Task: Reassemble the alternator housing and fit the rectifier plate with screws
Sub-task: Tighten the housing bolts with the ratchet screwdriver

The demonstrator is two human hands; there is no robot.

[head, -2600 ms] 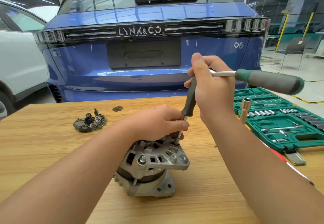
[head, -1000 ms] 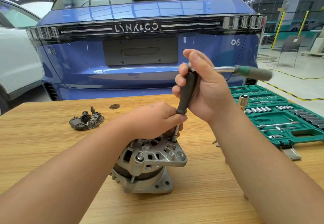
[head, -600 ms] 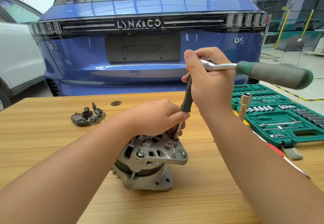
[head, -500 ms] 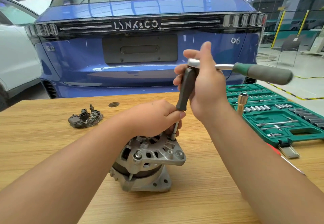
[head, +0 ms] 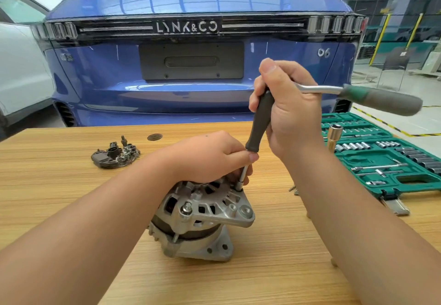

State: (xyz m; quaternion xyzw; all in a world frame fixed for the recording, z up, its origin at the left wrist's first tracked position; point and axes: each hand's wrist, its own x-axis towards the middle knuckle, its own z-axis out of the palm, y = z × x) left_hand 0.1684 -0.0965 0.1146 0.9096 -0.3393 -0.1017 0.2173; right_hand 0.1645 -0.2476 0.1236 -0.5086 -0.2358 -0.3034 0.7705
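Note:
The grey cast alternator housing stands on the wooden table in front of me. My left hand rests on its top and pinches the thin steel shaft of a driver just above the housing's far right edge. The driver's tip sits in a bolt hole there. My right hand grips the black driver handle together with the head of a ratchet, whose green-grey handle sticks out to the right. The dark rectifier plate lies apart at the left back of the table.
An open green socket case lies at the right, with a brass-coloured socket upright by its near corner. A few small screws lie right of the alternator. A blue car's rear stands right behind the table; a white car is at left.
The ratchet handle has swung back and forth at the right while my right hand turned on the driver. My left hand and the alternator have stayed in place.

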